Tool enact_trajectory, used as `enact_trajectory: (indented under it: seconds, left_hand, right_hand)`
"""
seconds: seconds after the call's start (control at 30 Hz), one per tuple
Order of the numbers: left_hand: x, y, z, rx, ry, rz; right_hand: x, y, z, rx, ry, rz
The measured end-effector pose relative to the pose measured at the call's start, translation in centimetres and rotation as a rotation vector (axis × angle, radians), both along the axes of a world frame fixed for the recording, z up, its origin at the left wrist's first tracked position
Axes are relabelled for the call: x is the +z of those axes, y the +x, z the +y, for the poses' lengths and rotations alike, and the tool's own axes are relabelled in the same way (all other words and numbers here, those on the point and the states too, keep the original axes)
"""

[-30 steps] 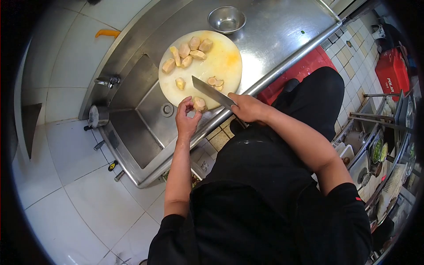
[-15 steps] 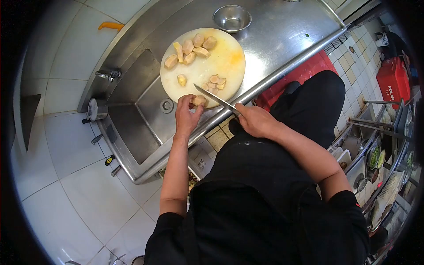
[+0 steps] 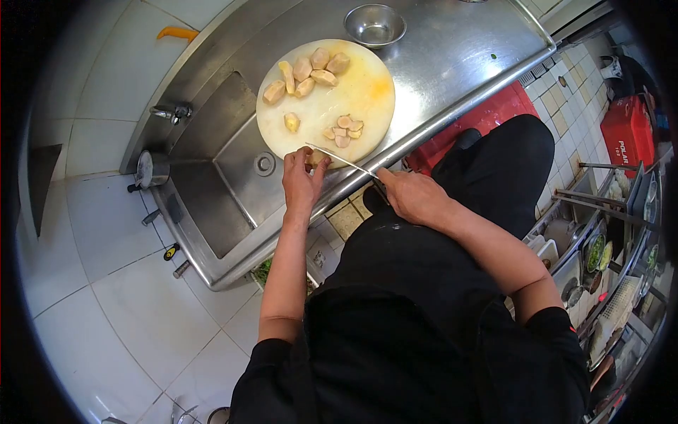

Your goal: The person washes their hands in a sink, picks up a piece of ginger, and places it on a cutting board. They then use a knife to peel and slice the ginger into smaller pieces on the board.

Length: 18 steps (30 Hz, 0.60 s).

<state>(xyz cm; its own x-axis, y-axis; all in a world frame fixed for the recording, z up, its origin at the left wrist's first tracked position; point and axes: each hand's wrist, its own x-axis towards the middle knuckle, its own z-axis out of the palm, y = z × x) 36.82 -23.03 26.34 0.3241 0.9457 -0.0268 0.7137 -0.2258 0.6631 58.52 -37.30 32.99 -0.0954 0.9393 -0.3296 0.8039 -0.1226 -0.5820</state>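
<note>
On a round white cutting board (image 3: 364,85), my left hand (image 3: 302,182) pinches a peeled, pale root piece (image 3: 315,160) at the near edge. My right hand (image 3: 417,196) grips a knife (image 3: 342,160) by its handle, and the blade lies across the top of that piece, its tip close to my left fingertips. Just beyond the blade is a small heap of cut root slices (image 3: 342,132). A single yellowish root chunk (image 3: 292,122) rests apart on the left side. Several whole peeled roots (image 3: 302,69) are grouped at the far side of the board.
The board straddles a steel sink (image 3: 205,212) and its drainboard (image 3: 452,56). A metal bowl (image 3: 374,27) stands behind the board. At the left are a faucet (image 3: 171,113) and a metal pot (image 3: 152,169). Racks with food containers (image 3: 597,254) and a red box (image 3: 626,133) fill the right.
The knife blade has swung toward my left hand and now lies over the root piece, its edge turned down. My left hand stays around the piece; the slices remain in their heap.
</note>
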Motion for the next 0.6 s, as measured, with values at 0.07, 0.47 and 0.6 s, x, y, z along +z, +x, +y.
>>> enact_trajectory:
  seconds: [0.07,0.47,0.6]
  left_hand:
    - [0.2,0.0,0.0,-0.007,0.013,0.001]
    - [-0.1,-0.2,-0.1,-0.003,-0.009,-0.038]
    - [-0.9,-1.4,-0.2,-0.070,-0.017,-0.203]
  right_hand:
    - [-0.5,0.0,0.1,0.009,0.005,0.014]
    - [-2.9,1.6,3.9,-0.013,-0.146,0.185]
    - [-2.5,2.0,3.4,-0.023,-0.085,0.221]
